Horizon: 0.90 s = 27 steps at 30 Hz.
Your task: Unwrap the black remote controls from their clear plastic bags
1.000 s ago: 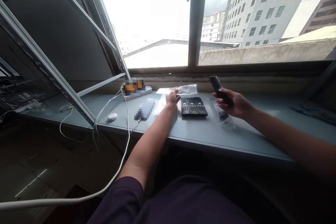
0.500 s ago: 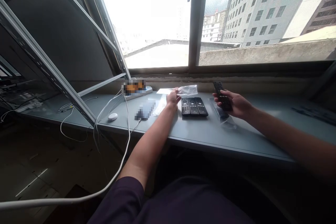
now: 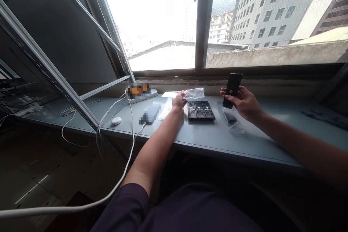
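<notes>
In my right hand (image 3: 246,104) a black remote control (image 3: 233,86) is held upright above the table, its plainer face with one round light spot towards me. Three more black remotes (image 3: 200,110) lie side by side on the table, buttons up. Just beyond them, my left hand (image 3: 178,101) has its fingers closed on the near edge of a clear plastic bag (image 3: 194,93); the fingertips are partly hidden. Below the raised remote lies another clear bag (image 3: 231,119) with something dark inside.
A grey table (image 3: 201,137) runs under the window. To the left are a white power strip (image 3: 145,95), a blurred-out device on a cable, a round white object (image 3: 116,120) and loose white cables (image 3: 132,130). A metal rack frame (image 3: 54,69) slants across the left side.
My right hand has turned the remote over, from its button side to its plainer side, and raised it slightly. My left hand and the three remotes stay where they were.
</notes>
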Available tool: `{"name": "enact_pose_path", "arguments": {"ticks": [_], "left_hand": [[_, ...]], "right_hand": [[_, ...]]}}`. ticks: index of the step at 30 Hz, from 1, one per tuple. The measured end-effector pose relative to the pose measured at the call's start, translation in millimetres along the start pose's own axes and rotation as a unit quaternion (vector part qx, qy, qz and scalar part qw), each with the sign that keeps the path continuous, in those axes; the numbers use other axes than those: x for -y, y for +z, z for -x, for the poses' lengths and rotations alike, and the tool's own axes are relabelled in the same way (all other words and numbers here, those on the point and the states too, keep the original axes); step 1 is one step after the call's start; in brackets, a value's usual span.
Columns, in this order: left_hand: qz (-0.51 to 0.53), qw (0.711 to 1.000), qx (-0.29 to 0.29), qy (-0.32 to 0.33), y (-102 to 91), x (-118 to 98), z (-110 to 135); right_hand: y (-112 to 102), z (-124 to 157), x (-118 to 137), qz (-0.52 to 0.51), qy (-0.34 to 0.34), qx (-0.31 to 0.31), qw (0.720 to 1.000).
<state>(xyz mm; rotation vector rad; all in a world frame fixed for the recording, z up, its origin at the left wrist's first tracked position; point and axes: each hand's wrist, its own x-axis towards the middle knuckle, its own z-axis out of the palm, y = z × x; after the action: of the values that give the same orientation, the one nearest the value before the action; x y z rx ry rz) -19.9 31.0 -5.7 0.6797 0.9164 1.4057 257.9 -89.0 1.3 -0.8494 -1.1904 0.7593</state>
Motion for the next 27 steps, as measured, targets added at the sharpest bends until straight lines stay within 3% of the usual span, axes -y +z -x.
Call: {"name": "enact_pose_path", "arguments": {"ticks": [7, 12, 21, 27], "left_hand": [[0.002, 1.000, -0.004, -0.004, 1.7, -1, 1], [-0.002, 1.000, -0.006, -0.003, 0.9, -1, 0], [0.039, 0.998, -0.047, 0.019, 3.2, -6, 6], [0.073, 0.993, -0.092, 0.032, 3.0, -9, 6]], "right_hand": [[-1, 7, 9, 0.160, -0.129, 0.027, 0.978], [-1, 5, 4, 0.194, -0.160, 0.040, 0.967], [1, 7, 5, 0.163, -0.019, 0.020, 0.986], [8, 12, 14, 0.153, 0.003, 0.048, 0.987]]}}
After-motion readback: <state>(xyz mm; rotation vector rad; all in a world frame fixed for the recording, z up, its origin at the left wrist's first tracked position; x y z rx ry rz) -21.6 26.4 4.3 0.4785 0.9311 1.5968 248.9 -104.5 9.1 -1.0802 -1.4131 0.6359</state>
